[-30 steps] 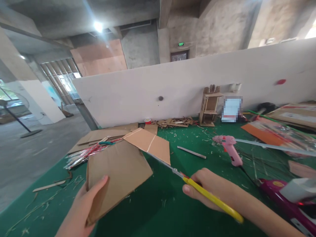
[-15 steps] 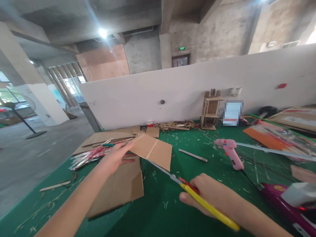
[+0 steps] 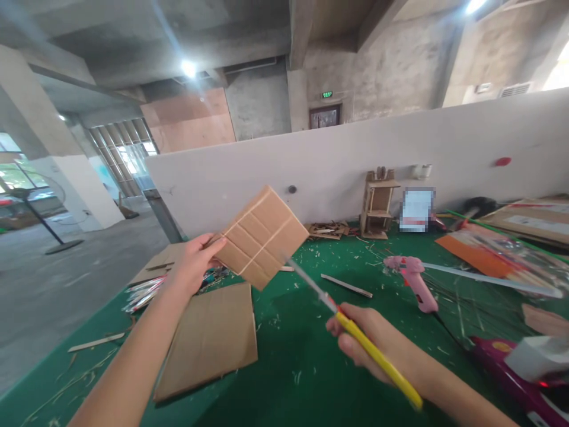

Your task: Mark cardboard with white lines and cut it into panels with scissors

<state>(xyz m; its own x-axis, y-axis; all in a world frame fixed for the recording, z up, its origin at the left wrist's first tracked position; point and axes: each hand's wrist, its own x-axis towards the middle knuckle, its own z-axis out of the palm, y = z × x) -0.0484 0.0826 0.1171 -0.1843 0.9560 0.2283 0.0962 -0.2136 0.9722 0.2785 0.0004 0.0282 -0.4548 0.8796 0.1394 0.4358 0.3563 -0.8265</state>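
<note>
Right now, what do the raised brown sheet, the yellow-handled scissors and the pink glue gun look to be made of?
Raised brown sheet: matte cardboard, likely corrugated, given the parallel creases across its face.
Yellow-handled scissors: blade probably metal, from its thin grey look; handle probably smooth plastic, from its even color.
Pink glue gun: likely plastic, its body smooth and evenly pink.
</note>
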